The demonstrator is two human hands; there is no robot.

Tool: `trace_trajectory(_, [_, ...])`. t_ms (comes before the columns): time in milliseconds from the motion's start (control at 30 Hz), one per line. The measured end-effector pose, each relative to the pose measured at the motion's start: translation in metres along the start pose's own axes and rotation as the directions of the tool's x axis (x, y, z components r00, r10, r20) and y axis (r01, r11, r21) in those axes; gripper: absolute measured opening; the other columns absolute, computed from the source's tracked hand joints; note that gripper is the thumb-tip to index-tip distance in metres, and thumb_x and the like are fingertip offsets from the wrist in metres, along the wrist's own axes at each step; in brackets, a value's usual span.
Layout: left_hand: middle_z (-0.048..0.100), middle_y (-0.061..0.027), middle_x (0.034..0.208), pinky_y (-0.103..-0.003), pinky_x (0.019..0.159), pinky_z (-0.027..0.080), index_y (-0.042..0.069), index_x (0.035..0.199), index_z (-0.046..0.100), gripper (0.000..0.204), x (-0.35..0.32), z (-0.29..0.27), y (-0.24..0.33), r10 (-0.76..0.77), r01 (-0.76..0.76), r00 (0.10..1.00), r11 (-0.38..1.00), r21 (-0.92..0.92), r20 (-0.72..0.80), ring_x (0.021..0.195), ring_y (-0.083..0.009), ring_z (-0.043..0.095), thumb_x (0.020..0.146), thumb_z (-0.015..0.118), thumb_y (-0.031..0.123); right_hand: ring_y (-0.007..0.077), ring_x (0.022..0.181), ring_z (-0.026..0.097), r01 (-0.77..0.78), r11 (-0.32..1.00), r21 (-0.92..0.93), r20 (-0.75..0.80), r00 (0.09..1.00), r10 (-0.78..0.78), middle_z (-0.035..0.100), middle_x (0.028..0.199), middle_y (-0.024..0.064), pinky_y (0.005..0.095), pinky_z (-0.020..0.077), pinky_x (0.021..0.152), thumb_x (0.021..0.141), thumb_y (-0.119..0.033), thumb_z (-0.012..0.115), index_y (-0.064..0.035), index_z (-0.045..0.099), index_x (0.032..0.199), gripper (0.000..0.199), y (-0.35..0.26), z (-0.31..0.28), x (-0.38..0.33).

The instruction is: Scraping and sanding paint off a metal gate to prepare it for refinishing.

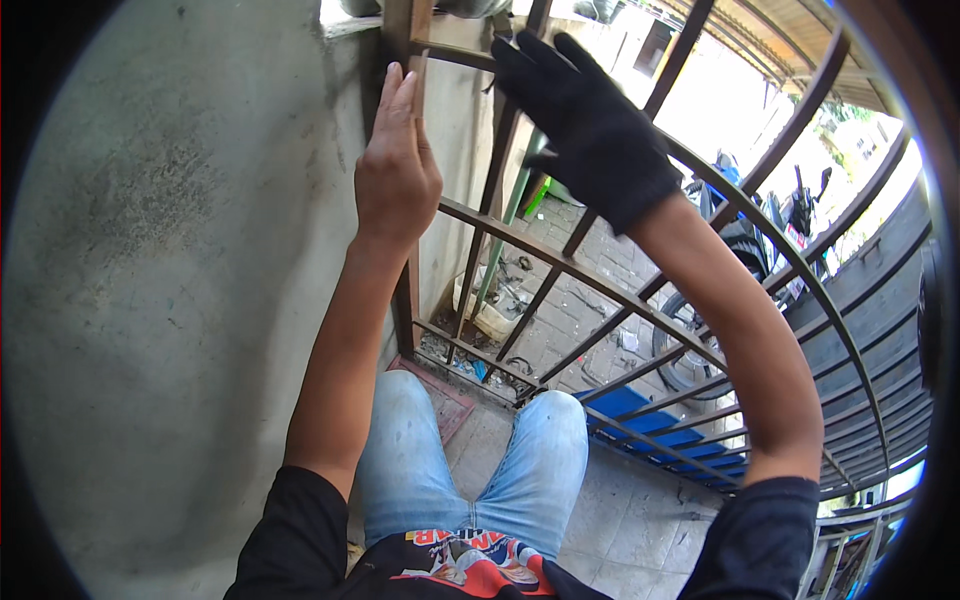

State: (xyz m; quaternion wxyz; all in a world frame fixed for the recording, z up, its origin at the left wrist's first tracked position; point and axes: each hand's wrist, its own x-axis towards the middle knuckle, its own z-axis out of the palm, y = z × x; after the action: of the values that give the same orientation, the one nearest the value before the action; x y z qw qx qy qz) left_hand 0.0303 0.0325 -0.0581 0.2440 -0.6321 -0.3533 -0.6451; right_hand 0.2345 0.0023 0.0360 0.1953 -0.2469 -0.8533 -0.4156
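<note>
My bare left hand (397, 170) is raised beside the brown metal post (397, 25) of a barred gate, its fingers straight and pressed together. A thin brown strip (419, 88) shows along the fingers. Whether it is a loose piece in the grip or part of the frame, I cannot tell. My right hand (590, 125), in a black knitted glove, is in front of the gate's upper bars with its fingers stretched out. It holds nothing that I can see. A crossbar (570, 262) of the gate runs below both hands.
A rough grey wall (150, 280) stands close on my left. Through the bars show a whitish container (492, 318) with debris, a green pole (517, 195) and a parked motorcycle (745, 245). A blue panel (640, 415) lies low along the gate, above the floor tiles (625, 510).
</note>
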Motion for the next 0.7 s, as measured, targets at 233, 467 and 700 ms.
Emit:
trace_trajectory(233, [0.033, -0.0117, 0.149, -0.038, 0.066, 0.055, 0.009, 0.139, 0.043, 0.049, -0.003, -0.015, 0.014, -0.069, 0.048, 0.973, 0.994, 0.098, 0.221, 0.084, -0.0310, 0.067, 0.091, 0.051, 0.008, 0.0240, 0.138, 0.031, -0.015, 0.988, -0.151, 0.138, 0.990, 0.036, 0.032, 0.150, 0.0063, 0.0366, 0.0261, 0.115, 0.070, -0.026, 0.074, -0.0058, 0.032, 0.144, 0.088, -0.003, -0.028, -0.024])
trace_trajectory(467, [0.040, -0.0172, 0.140, -0.038, 0.064, 0.056, 0.010, 0.140, 0.043, 0.050, -0.011, -0.007, 0.044, -0.200, 0.203, 0.969, 0.979, -0.008, 0.144, 0.084, -0.0354, 0.066, 0.091, 0.047, 0.001, 0.0293, 0.117, 0.055, -0.089, 0.996, 0.006, -0.001, 0.996, 0.089, 0.054, 0.131, 0.0137, 0.0369, 0.0473, 0.097, 0.084, 0.000, 0.060, -0.0062, 0.049, 0.133, 0.051, 0.001, -0.035, -0.011])
trace_trajectory(700, [0.049, -0.0102, 0.087, -0.024, 0.061, 0.045, -0.004, 0.117, 0.051, 0.040, -0.005, -0.004, 0.097, -0.537, 0.625, 0.771, 0.536, -0.567, 0.342, 0.057, -0.0151, 0.049, 0.101, 0.039, 0.031, 0.0285, 0.105, 0.062, -0.069, 0.995, 0.066, -0.097, 0.992, 0.076, 0.061, 0.120, 0.0147, 0.0356, 0.0507, 0.089, 0.086, 0.003, 0.057, -0.0067, 0.053, 0.131, 0.046, 0.002, -0.053, -0.019])
